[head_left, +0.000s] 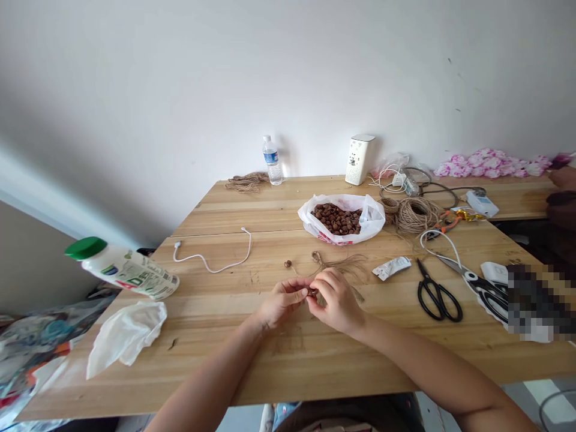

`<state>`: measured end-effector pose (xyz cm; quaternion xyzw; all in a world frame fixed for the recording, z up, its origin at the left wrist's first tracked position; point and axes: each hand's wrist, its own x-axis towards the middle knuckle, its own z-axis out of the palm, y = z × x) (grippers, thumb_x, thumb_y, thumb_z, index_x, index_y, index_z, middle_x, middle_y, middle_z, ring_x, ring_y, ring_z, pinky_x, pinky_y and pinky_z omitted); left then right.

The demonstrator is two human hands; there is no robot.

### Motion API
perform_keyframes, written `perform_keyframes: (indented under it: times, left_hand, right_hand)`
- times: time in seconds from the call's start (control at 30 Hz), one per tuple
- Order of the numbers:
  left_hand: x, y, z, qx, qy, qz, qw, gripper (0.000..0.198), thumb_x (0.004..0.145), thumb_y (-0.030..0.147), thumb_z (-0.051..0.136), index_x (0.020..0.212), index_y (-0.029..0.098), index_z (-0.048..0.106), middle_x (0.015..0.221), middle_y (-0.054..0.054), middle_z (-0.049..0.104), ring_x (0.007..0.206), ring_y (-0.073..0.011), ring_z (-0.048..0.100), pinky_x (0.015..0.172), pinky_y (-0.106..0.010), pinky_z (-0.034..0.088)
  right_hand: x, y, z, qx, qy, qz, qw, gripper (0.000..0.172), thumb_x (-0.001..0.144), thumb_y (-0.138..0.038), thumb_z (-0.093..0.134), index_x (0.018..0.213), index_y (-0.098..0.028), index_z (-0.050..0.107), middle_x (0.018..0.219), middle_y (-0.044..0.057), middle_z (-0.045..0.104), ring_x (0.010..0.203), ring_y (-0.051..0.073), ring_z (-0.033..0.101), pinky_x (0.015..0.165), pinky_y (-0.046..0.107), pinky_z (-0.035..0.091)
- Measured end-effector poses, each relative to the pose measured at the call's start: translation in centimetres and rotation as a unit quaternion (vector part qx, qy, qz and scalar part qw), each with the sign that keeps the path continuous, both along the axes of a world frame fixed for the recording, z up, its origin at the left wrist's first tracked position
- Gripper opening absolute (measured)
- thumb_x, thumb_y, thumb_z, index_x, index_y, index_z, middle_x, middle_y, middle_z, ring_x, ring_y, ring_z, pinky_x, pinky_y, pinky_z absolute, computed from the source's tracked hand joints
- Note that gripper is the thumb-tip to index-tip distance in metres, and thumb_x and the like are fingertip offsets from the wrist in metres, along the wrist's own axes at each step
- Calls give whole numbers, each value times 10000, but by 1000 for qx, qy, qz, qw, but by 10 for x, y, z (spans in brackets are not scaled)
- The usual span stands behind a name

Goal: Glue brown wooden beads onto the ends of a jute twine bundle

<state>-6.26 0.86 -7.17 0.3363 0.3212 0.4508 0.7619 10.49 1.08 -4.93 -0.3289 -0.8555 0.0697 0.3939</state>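
The left hand (281, 303) and the right hand (337, 303) meet fingertip to fingertip low over the table (279, 366), each with thumb and forefinger pressed together on the same small dark nut (312, 292), which shows only as a sliver in the gap between them. The other fingers of the right hand curl loosely over the pinch. Strands of twine (342, 264) fan out from the far side of the grip and lie on the wood, ending in a small knotted loop just beyond it. A loose nut (287, 263) sits just beyond the left fingertips, apart from them. Farther out past the grip stands an open plastic bag of nuts (373, 219). To the right of the grip lie a white packet (391, 267) and black scissors (438, 294); to its left, beyond the left hand, a white cable (211, 261).
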Motion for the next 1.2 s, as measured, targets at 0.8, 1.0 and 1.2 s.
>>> perform_keyframes:
  times: [0.8, 1.0, 1.2]
  left_hand:
    - [-8, 10, 0, -57, 31, 73, 995, 309, 581, 308, 782, 776, 89, 684, 687, -62, 638, 579, -102, 562, 595, -239, 452]
    - [-20, 17, 2, -3, 233, 163, 959, 350, 504, 395, 780, 682, 109, 684, 546, -8, 588, 509, -87, 490, 533, -222, 395]
    - [-31, 21, -1, 87, 391, 147, 904, 293, 625, 426, 655, 679, 140, 674, 506, 17, 550, 506, -116, 482, 514, -236, 366]
  right_hand:
    - [3, 1, -6, -11, 54, -47, 997, 295, 775, -147, 510, 1069, -167, 517, 985, 108, 547, 954, 249, 495, 835, 425, 441]
    - [15, 23, -13, -54, 145, -106, 982, 199, 800, -109, 453, 961, -185, 541, 878, 78, 575, 862, 215, 530, 761, 369, 465]
    - [19, 31, -10, -77, 138, -64, 985, 153, 809, -110, 465, 901, -176, 567, 820, 63, 590, 787, 186, 546, 668, 303, 465]
